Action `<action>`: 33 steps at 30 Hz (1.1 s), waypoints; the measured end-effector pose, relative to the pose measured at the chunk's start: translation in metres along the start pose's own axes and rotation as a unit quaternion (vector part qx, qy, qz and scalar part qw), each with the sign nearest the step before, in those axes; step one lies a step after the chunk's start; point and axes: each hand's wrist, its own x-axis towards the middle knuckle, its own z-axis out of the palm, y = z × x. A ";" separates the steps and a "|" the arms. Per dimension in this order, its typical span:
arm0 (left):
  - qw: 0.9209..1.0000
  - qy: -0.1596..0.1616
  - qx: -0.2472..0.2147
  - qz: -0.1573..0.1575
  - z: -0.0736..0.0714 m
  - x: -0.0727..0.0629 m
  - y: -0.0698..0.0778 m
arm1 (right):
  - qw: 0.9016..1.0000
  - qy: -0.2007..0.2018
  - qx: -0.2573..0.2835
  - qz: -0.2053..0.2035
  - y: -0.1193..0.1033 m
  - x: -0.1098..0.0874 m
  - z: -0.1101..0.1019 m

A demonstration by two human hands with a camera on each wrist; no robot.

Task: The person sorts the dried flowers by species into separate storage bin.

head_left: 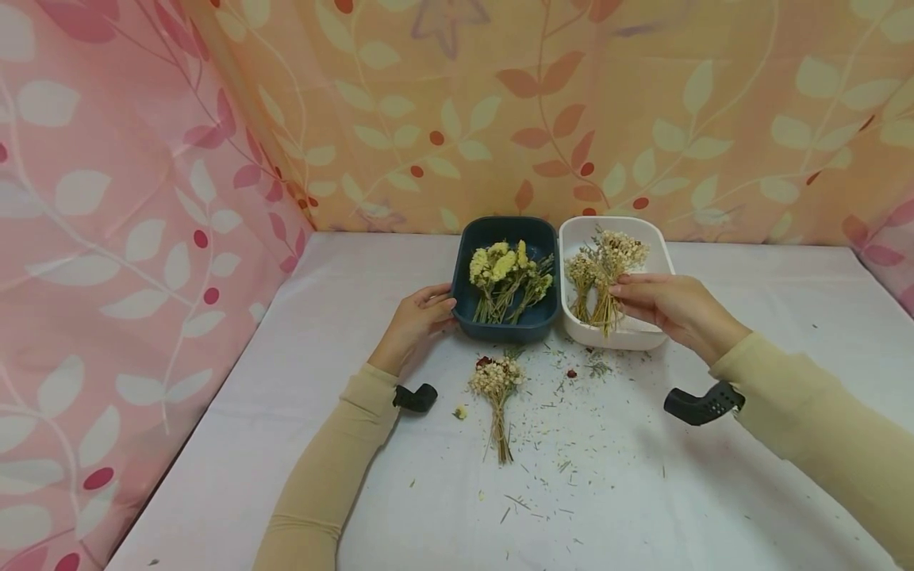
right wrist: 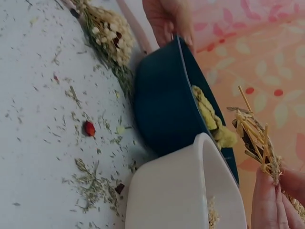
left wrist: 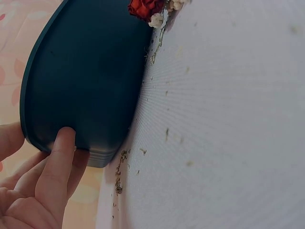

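My right hand (head_left: 660, 305) pinches a small bunch of dried flowers (head_left: 617, 258) over the white bin (head_left: 646, 341); in the right wrist view its cut stems (right wrist: 257, 143) stick up past the fingertips. More pale dried flowers (head_left: 581, 277) lie inside that bin. My left hand (head_left: 421, 317) rests at the left side of the dark blue bin (head_left: 500, 331), fingers against its wall and thumb near the rim. Yellow dried flowers (head_left: 503, 266) fill the blue bin. In front of it, a bouquet with cream and red blooms (head_left: 497, 381) lies on the table, stems toward me.
Stem bits and leaf crumbs (head_left: 543, 444) are scattered over the white tablecloth (head_left: 785, 476). A loose red bud (right wrist: 89, 128) and a small yellow bloom (head_left: 460, 412) lie among them. The bins stand side by side near the patterned curtain (head_left: 400, 95) at the back.
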 end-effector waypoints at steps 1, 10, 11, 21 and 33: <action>1.000 0.001 0.000 -0.001 0.000 0.000 0.000 | 1.000 0.001 0.002 0.000 -0.001 0.002 0.000; 1.000 0.007 0.003 -0.005 0.000 0.000 -0.001 | 1.000 0.020 0.000 -0.010 -0.006 0.021 -0.003; 1.000 0.007 0.004 -0.006 0.000 0.000 -0.001 | 1.000 0.023 -0.004 -0.011 -0.006 0.022 -0.004; 1.000 0.007 0.005 -0.008 0.001 -0.001 0.001 | 0.999 0.018 -0.011 -0.024 -0.001 0.040 -0.010; 1.000 0.009 0.009 -0.011 0.001 -0.001 0.001 | 0.997 0.027 -0.069 -0.034 0.014 0.060 -0.009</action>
